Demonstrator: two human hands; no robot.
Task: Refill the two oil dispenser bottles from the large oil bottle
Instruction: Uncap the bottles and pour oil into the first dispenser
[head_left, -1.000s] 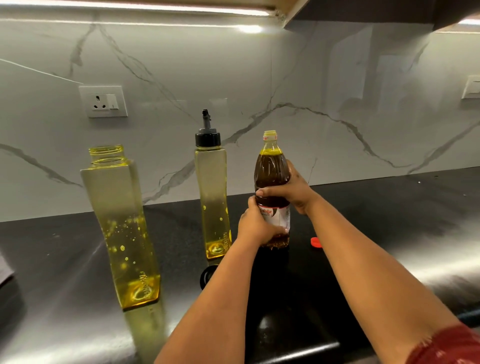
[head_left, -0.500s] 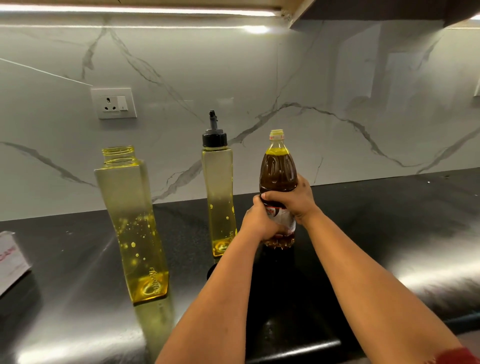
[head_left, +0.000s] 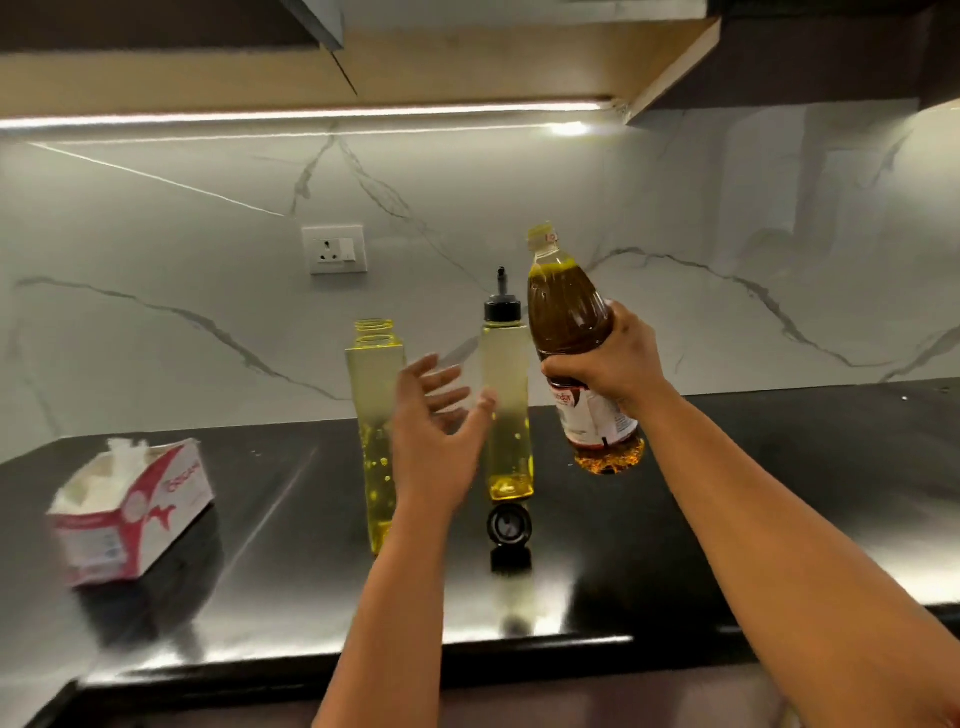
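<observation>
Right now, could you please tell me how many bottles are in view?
3. An uncapped dispenser stands on the counter behind the left hand, a capped dispenser stands beside it, and the right hand holds the oil bottle aloft.

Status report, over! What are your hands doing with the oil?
Right hand grips big oil bottle, lifted. Left hand open, free. Uncapped dispenser waiting. Nothing in the way.

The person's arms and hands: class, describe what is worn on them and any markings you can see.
Both forearms are bare to the frame edge; no sleeve shows. The left hand and right hand wear no gloves, and no rings, watch or bracelet are visible. No markings can be made out on the fingers.
</observation>
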